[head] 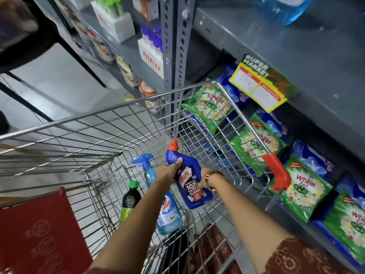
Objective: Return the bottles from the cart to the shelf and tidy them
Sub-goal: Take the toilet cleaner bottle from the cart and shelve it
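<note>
Inside the wire cart (126, 107) my left hand (167, 171) grips the neck of a dark blue Harpic bottle (194, 191) with a red cap, held tilted above the cart floor. My right hand (201, 180), with a gold watch at the wrist, touches the bottle's label from the right, mostly hidden behind it. A light blue Colin spray bottle (167, 212) lies under my left forearm. A green-and-black bottle (129, 200) with a green cap lies to its left. The grey shelf (266, 42) runs along the right.
Green Wheel detergent packs (304, 190) fill the low shelf right of the cart. A yellow price tag (258, 89) hangs off the shelf edge. A blue bottle (282, 8) stands on the top shelf. White fitfizz boxes (151, 58) sit further left. Red cart seat flap (39, 228) at lower left.
</note>
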`<state>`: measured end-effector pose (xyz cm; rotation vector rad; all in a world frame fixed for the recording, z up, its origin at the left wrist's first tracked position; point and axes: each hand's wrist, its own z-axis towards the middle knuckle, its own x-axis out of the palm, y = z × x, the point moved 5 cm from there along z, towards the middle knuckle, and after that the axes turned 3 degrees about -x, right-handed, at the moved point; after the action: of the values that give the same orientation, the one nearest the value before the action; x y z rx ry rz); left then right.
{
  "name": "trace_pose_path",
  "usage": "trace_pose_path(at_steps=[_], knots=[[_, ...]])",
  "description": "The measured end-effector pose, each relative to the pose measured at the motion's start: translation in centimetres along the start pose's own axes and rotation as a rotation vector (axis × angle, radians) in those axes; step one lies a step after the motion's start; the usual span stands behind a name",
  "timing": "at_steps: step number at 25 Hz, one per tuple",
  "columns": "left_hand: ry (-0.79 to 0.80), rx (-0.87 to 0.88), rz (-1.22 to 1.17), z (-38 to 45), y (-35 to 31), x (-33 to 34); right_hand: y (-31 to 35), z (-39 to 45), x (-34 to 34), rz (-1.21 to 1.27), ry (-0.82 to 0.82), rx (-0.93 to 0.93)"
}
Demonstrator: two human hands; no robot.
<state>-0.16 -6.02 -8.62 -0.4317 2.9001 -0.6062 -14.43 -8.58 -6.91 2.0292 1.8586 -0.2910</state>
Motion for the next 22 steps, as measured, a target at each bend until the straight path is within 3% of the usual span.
trace_pose_path(at_steps=[6, 11, 16, 22], knots=[[0.067, 0.254, 0.048, -9.3, -5.7, -1.0, 1.0, -8.5, -3.3, 0.115, -0.245, -0.186], [0.156, 0.570, 0.088, -21.5, -9.7, 1.1, -1.2, -19.0, -5.9, 0.307, -0.472, -0.316], [0.230, 0.817, 0.127, -33.7, -10.9, 5.1, -6.1, -31.8, -7.7, 0.447, -0.766, -0.519], [0.292, 0.983, 0.249, -43.9, -10.3, 12.6, -14.7, -41.7, -7.7, 0.606, -0.988, -0.492]])
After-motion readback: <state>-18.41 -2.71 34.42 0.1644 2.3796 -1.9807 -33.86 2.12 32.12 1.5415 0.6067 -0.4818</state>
